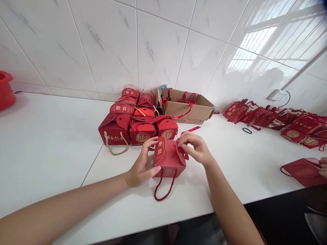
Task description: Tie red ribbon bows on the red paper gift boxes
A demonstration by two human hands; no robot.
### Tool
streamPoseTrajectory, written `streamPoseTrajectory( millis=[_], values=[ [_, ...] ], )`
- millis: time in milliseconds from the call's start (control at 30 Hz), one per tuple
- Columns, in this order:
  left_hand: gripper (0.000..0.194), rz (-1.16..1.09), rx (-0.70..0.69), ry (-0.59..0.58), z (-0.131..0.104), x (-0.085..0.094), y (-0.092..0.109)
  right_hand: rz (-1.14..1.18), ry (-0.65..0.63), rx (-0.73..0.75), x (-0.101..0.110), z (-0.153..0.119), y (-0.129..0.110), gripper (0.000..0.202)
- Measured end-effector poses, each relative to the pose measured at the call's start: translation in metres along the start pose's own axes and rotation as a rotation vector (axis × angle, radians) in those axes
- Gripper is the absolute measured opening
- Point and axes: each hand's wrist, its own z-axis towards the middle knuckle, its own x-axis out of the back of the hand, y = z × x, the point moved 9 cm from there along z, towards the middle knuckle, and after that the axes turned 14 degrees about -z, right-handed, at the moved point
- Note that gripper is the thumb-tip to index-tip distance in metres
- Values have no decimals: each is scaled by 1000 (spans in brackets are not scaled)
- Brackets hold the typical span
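Red plastic shows first, at your far left, where a vessel stands on the white countertop. Your left forearm comes in low from that side and slants up towards the middle. Beyond it, near the tiled wall, red gift boxes stand packed together, the front left one with a beige rope handle hanging down.

Your left hand is spread in a wide C round the left end of the flap-top gift box, thumb on its near corner, fingers at the far top edge, steadying it. That box sits upright on the counter in front of you, its dark red cord handle looped towards you.

Your right forearm rises leftward from below; the right hand bends over the box's right flap, thumb and forefinger pinched together on a red ribbon. Behind it stands a cardboard carton holding more ribbon. Further right lie a black ring and a row of red boxes; at the edge, another person's hand grips a red box.
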Motion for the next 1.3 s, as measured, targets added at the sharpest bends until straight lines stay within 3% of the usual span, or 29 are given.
streamPoseTrajectory(
  millis=[167,300,433,667,967,1167,1300],
  values=[
    [58,5,-6,-1,0,0,1,4,-6,26,2,1,0,7],
    [59,-3,-10,-1,0,0,2,91,-65,-44,-4,2,10,22],
    [59,-2,-16,-12,0,-1,2,224,-115,-77,-8,1,17,23],
    [67,0,-20,-161,-3,-12,2,421,-321,-85,-22,-7,21,25],
    [69,-4,-65,-213,-3,-16,7,473,-411,-18,-23,-11,18,4],
    [66,-2,-68,-206,-3,-16,9,460,-298,2,-13,-9,20,8],
    [62,-3,-88,-188,-4,-15,12,431,-153,-16,8,-4,9,9]
  ],
)
